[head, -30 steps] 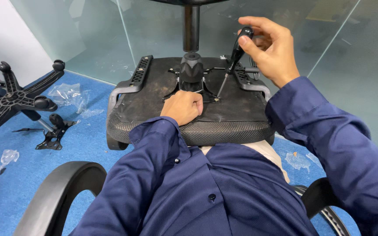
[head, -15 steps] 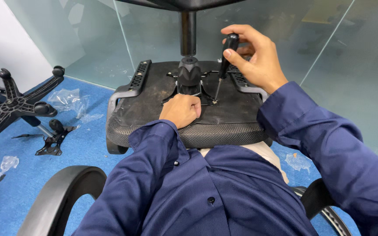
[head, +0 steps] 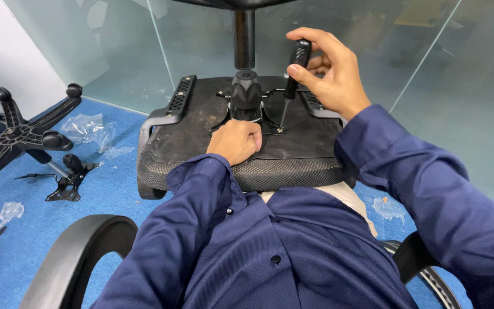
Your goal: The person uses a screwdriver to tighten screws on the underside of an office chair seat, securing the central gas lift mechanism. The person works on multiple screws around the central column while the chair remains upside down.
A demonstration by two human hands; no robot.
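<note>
An upturned black chair seat (head: 201, 123) lies in front of me, its mesh edge toward my body. A metal mechanism plate with a black gas-lift cylinder (head: 245, 63) stands upright at its middle. My left hand (head: 236, 141) is a closed fist pressing on the seat's underside just in front of the plate. My right hand (head: 327, 68) grips the black handle of a screwdriver (head: 293, 74), held nearly upright, its tip on a screw at the plate's right corner.
A black five-star chair base (head: 15, 134) with casters lies on the blue carpet at left, beside a small black bracket (head: 67, 183) and crumpled clear plastic bags (head: 90, 129). Glass partition panels stand behind the seat. Black armrests (head: 81, 252) curve beside my body.
My right hand has brought the screwdriver from a slant to nearly upright and shifted a little left. My left fist stays in place on the seat.
</note>
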